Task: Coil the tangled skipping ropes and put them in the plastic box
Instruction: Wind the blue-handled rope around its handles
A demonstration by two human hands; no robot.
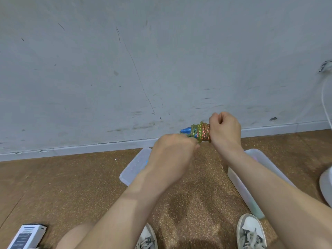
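Gripping the skipping rope (202,133), wound into a tight green and orange bundle, with the right hand (224,130), fingers curled fast round its right end. Closing the left hand (172,153) on the bundle's lower left edge, fingers curled in against the green turns, fingertips mostly hidden behind the back of the hand. Holding the bundle sideways in the air between the two sets of fingers, in front of a scuffed wall (125,69). Showing a blue handle (186,130) poking out just above the left fingers, pointing away from the right ones. Working well above the plastic box (239,182), standing open on the brown floor (71,177) below the right fingers, apart from the rope. Reaching over a flat translucent plastic piece (134,166) on the floor below the left fingers, lid or second box being impossible to tell. Standing in grey and white shoes (251,234), near a printed carton (27,236) far down to the left of the left fingers.
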